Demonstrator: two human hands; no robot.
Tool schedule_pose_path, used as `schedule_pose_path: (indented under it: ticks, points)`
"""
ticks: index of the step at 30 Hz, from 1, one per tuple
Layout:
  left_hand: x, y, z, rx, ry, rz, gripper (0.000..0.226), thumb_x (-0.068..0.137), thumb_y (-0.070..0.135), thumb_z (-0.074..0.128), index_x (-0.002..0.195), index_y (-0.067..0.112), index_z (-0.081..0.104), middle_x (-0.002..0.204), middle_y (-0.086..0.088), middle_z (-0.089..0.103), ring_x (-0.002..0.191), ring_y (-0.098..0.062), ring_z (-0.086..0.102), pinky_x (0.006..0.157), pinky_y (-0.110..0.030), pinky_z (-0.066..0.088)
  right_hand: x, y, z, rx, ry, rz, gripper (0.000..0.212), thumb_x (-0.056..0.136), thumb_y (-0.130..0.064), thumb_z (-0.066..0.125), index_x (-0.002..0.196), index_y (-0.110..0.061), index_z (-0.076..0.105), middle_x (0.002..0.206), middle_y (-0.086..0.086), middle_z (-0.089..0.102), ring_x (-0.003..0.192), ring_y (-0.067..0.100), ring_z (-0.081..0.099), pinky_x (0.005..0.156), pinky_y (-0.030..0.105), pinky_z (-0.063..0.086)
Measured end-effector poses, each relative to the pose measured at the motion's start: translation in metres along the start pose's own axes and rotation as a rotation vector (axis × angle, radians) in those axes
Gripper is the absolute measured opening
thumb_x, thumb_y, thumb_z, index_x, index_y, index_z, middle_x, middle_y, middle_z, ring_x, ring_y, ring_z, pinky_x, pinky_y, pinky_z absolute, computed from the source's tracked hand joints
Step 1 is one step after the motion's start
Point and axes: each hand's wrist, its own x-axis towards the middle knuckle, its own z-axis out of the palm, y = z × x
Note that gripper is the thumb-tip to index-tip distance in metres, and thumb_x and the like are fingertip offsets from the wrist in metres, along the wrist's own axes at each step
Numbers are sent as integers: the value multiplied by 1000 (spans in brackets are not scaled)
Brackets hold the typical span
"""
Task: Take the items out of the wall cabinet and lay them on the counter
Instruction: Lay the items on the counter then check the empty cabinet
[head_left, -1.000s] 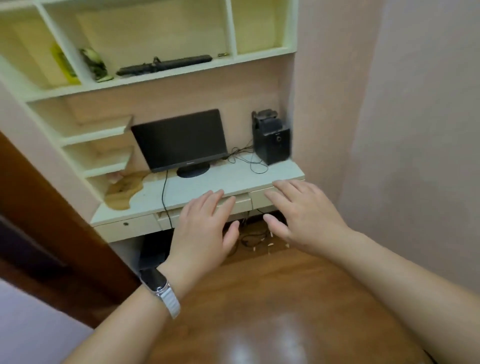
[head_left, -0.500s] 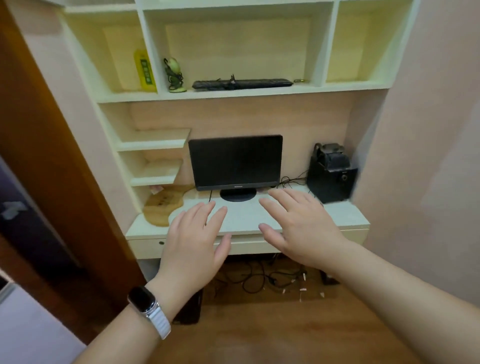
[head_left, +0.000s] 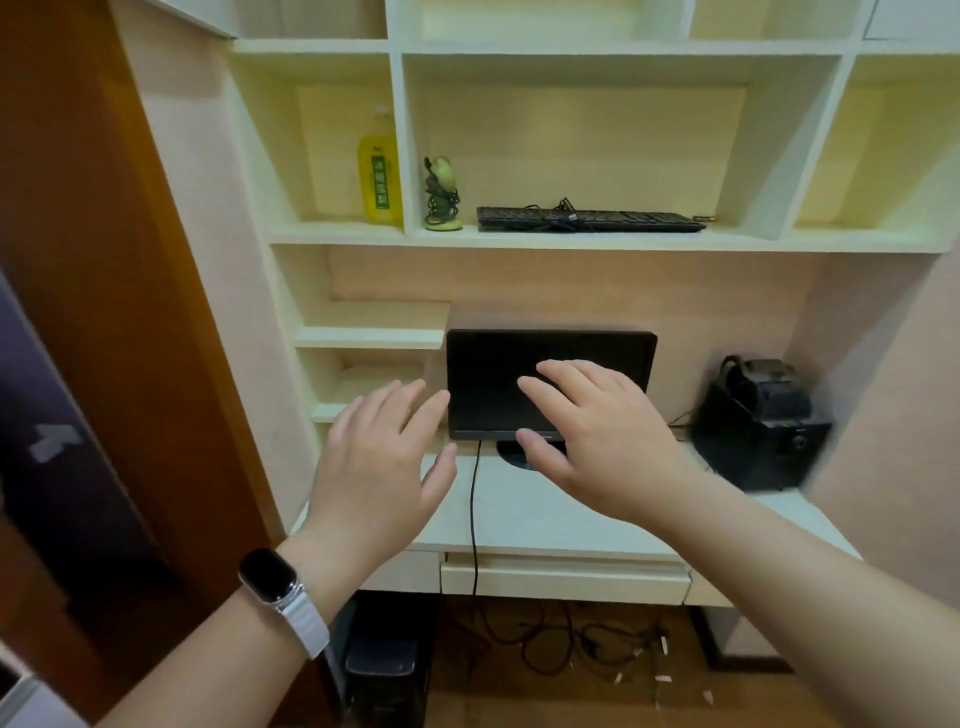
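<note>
Above the counter (head_left: 545, 514), inside the open wall cabinet (head_left: 571, 239): yellow bottle (head_left: 380, 179) standing upright in the left compartment, close to the divider; small green figurine (head_left: 441, 195) upright at the left end of the middle compartment; black keyboard (head_left: 589, 220) lying flat to its right along the shelf front, cable bundled on top; small brass-coloured object (head_left: 704, 217) just past the keyboard's right end, too small to identify. On the counter: dark monitor (head_left: 550, 384) on a round foot, black cable (head_left: 474, 509) hanging over the front edge, black boxy device (head_left: 761, 423) at the right near the wall. In front of the monitor, both hands raised palm-down and apart from every item: left hand (head_left: 382, 467) with watch (head_left: 270, 577) at the wrist, grip spread and empty; right hand (head_left: 597, 436) overlapping the screen in view, grip likewise spread and empty. Below the counter: loose cables (head_left: 571, 639) on the wooden floor and a dark computer tower (head_left: 382, 670).
</note>
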Motion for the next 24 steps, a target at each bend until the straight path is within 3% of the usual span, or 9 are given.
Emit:
schedule_pose_path:
  ticks: [12, 20, 24]
  points:
    - [91, -66, 66, 141, -27, -90, 48, 88, 38, 55, 130, 15, 60, 130, -8, 60, 122, -27, 53, 101, -45, 40, 131, 39, 102, 118, 109, -126, 53, 93, -49, 42, 127, -13, 60, 126, 9, 61, 117, 29, 54, 97, 41, 42]
    - [180, -104, 94, 254, 86, -115, 47, 87, 35, 57, 127, 10, 62, 127, -13, 61, 118, -32, 56, 97, -46, 43, 236, 86, 133, 159, 155, -199, 55, 93, -51, 39, 132, -16, 57, 135, 10, 57, 124, 30, 51, 102, 43, 41]
    - [210, -127, 98, 290, 154, -118, 48, 87, 36, 54, 126, 10, 63, 126, -13, 62, 117, -32, 57, 95, -45, 45, 280, 97, 139, 153, 229, -245, 53, 91, -48, 42, 127, -13, 60, 129, 12, 59, 117, 31, 54, 95, 42, 43]
